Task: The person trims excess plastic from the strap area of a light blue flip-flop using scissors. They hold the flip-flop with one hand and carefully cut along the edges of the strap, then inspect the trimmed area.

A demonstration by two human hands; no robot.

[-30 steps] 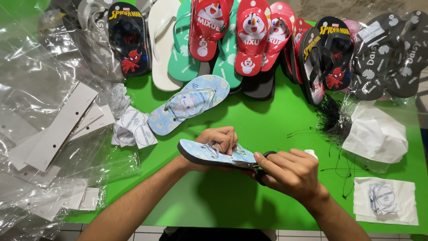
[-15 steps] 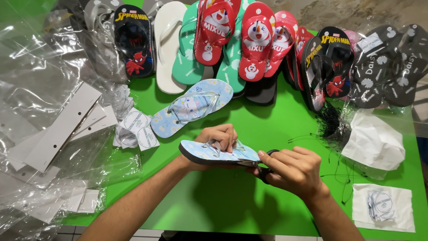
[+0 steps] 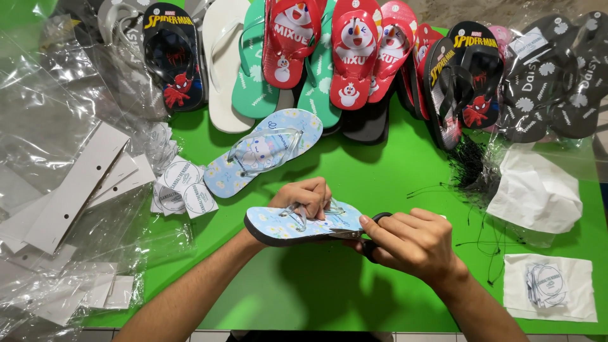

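2 hands: left hand (image 3: 304, 197), right hand (image 3: 411, 244). 2 light blue flip-flops: 1 held (image 3: 278, 225), 1 lying flat (image 3: 263, 152). 3 black flip-flops with red figure (image 3: 172, 63). 3 red flip-flops with white snowman figure (image 3: 354, 50). 2 green flip-flops (image 3: 253, 88). 1 white flip-flop (image 3: 221, 63). 1 scissors (image 3: 370, 237).

A bright green, smooth-topped table (image 3: 329, 297) fills the view under even light. Along its near edge shows a strip of pale tiled floor (image 3: 158, 334) with dark grout.
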